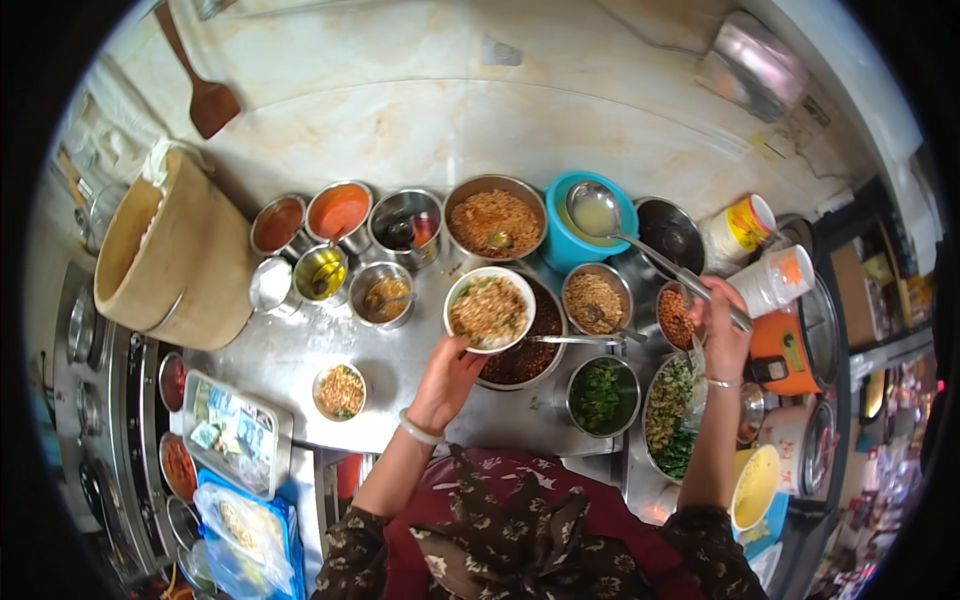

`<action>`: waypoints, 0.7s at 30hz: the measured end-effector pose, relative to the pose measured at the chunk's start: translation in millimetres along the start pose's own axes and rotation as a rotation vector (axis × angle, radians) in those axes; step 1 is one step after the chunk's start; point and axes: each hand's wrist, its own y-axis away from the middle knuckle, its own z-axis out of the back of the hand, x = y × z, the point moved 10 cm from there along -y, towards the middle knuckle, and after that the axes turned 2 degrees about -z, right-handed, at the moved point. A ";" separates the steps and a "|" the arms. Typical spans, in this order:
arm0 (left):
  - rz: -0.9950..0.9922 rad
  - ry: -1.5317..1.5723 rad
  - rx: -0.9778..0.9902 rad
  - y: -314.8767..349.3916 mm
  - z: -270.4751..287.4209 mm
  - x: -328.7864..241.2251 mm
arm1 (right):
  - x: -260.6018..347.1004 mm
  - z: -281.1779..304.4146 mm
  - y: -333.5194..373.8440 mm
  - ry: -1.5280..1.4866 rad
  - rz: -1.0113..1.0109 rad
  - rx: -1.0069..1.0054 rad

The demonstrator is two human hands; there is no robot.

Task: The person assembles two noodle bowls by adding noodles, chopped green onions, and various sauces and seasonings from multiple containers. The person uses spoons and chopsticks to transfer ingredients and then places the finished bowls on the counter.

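My left hand is closed on the rim of a white bowl, filled with crumbly brown topping and bits of green. The bowl is held above a metal pot of dark red-brown sauce and hides part of it. My right hand grips the long handle of a metal ladle. Pale liquid lies in the ladle's cup, which is over a turquoise basin. Below the right hand stand a pan of chopped greens and a pot of peanuts.
Several metal pots of sauces and toppings line the wall, including orange sauce and crumbs. A second filled bowl sits on the steel counter. At left are a wooden barrel and a plastic box; at right, an orange cooker.
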 end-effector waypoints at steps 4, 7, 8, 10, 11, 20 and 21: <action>-0.004 0.046 0.009 -4.3 -5.8 1.9 | 13.4 -10.5 29.2 -0.116 -0.082 0.057; -0.007 0.041 -0.004 -3.8 -2.4 -0.1 | 19.0 -29.1 52.1 -0.122 -0.101 0.146; -0.017 0.029 -0.003 -3.1 -1.7 -2.0 | 22.0 -35.6 58.7 -0.048 -0.091 0.174; -0.031 -0.006 -0.025 -0.8 1.5 -5.6 | 34.5 -52.6 70.3 0.059 -0.016 0.261; -0.056 -0.002 -0.010 0.7 -0.3 -9.3 | 43.0 -62.9 76.3 0.114 0.047 0.316; -0.130 -0.013 -0.033 14.7 -2.7 -28.3 | 83.0 -118.7 110.6 0.501 0.404 0.610; -0.128 -0.001 -0.042 15.3 -1.3 -28.2 | 83.8 -119.7 111.3 0.510 0.428 0.606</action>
